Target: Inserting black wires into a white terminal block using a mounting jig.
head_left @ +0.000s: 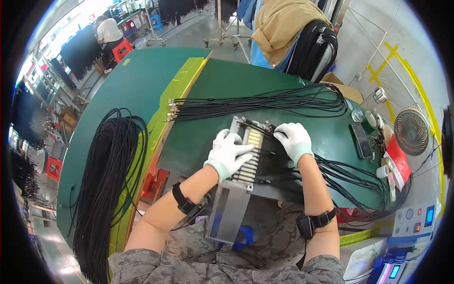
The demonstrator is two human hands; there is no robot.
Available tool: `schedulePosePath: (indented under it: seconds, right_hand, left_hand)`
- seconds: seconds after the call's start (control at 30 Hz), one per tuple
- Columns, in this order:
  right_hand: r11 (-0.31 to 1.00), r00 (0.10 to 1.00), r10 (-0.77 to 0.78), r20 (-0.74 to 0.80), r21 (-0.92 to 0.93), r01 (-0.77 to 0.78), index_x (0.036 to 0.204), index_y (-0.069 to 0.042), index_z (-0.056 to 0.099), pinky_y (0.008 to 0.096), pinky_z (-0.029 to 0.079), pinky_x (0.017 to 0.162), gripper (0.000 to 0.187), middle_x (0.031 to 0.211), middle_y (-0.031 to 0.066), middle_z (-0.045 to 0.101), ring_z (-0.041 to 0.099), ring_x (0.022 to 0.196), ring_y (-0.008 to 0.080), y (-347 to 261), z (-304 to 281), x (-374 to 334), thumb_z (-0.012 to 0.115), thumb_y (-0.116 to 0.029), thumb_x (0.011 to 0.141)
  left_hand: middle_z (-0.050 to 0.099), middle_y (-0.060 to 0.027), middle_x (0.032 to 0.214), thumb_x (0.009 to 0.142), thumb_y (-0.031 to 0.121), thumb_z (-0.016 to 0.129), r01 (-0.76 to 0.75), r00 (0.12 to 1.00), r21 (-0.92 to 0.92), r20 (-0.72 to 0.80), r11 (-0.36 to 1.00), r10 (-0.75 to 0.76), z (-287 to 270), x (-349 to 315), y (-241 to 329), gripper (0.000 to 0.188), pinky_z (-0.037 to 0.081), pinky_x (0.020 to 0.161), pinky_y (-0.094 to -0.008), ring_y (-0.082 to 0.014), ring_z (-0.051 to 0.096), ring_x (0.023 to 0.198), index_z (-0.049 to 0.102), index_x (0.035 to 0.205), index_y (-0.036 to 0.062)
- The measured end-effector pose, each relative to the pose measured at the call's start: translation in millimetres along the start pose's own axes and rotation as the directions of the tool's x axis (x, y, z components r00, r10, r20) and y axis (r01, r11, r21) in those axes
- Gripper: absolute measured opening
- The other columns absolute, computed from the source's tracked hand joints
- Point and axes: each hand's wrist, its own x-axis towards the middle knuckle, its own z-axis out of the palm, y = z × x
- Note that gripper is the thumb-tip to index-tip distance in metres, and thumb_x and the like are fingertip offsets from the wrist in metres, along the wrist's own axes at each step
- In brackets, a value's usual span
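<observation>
A metal fixture (255, 137) with a row of pale slots stands at the near edge of the green table. Black cables lie across several of its slots, their ends pointing right. My left hand (229, 154), in a white glove, rests on the fixture's left side with fingers stretched over the slots; I see nothing held in it. At the fixture's far right corner my gloved right hand (293, 138) is closed, thumb and fingertips together on a black cable (268, 128). The fingers partly cover the cable's end.
A bundle of black cables (265, 103) with metal connectors lies beyond the fixture. A larger coil (106, 180) fills the left table. On the right are loose cables (352, 180), a phone (361, 140), a glass bottle (370, 105) and a fan (411, 130).
</observation>
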Motion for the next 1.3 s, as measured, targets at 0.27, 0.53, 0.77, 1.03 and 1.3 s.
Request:
schedulePosePath:
  seconds: [0.27, 0.53, 0.77, 1.03, 1.3]
  right_hand:
    - [0.991, 0.996, 0.028, 0.086, -0.131, -0.016, 0.081, -0.013, 0.069, 0.0382, 0.046, 0.079, 0.015, 0.08, 0.0055, 0.064, 0.057, 0.087, 0.0285, -1, -10, -17, 0.068, -0.028, 0.078]
    - [0.999, 1.0, 0.001, -0.03, -0.045, -0.003, 0.08, -0.013, 0.068, 0.0375, 0.046, 0.078, 0.01, 0.079, 0.0048, 0.064, 0.057, 0.085, 0.0275, 12, -19, -23, 0.069, -0.022, 0.077]
    - [0.948, 0.969, -0.245, -0.036, 0.203, 0.247, 0.081, -0.013, 0.068, 0.0396, 0.046, 0.077, 0.009, 0.08, 0.0058, 0.064, 0.056, 0.082, 0.0291, 5, -17, -29, 0.068, -0.021, 0.076]
    - [0.949, 0.974, -0.226, -0.024, 0.22, 0.226, 0.083, -0.013, 0.071, 0.0409, 0.046, 0.078, 0.015, 0.083, 0.008, 0.066, 0.058, 0.085, 0.0315, -49, -5, -31, 0.069, -0.027, 0.076]
    - [0.96, 0.938, -0.089, 0.336, 0.281, -0.009, 0.087, -0.011, 0.07, 0.0405, 0.048, 0.077, 0.022, 0.083, 0.0105, 0.067, 0.06, 0.084, 0.0322, -27, -17, -22, 0.067, -0.031, 0.079]
  left_hand:
    - [0.058, -0.0023, 0.099, 0.08, 0.034, 0.068, -0.095, 0.994, -0.049, 0.043, 0.994, 0.097, 7, 1, 24, 0.025, 0.031, 0.102, -0.046, -0.034, 0.044, 0.111, 0.072, 0.104, 0.0311]
    - [0.061, -0.0008, 0.088, 0.081, 0.034, 0.066, -0.005, 1.0, 0.034, -0.03, 0.999, 0.007, -6, 0, 21, 0.02, 0.033, 0.097, -0.0434, -0.0273, 0.048, 0.105, 0.073, 0.099, 0.0262]
    - [0.065, -0.0085, 0.091, 0.084, 0.031, 0.063, 0.196, 0.944, -0.248, -0.215, 0.949, -0.252, 13, 2, 12, 0.019, 0.043, 0.087, -0.0414, -0.0304, 0.056, 0.094, 0.068, 0.087, 0.0133]
    - [0.065, -0.0118, 0.097, 0.086, 0.034, 0.061, 0.152, 0.969, -0.188, -0.163, 0.97, -0.184, 7, -3, 13, 0.023, 0.044, 0.087, -0.0422, -0.0326, 0.057, 0.098, 0.068, 0.088, 0.0117]
    - [0.066, -0.0084, 0.089, 0.087, 0.038, 0.059, 0.151, 0.942, -0.284, -0.249, 0.947, -0.224, 15, -2, 10, 0.025, 0.04, 0.09, -0.0424, -0.0313, 0.055, 0.1, 0.066, 0.083, 0.0141]
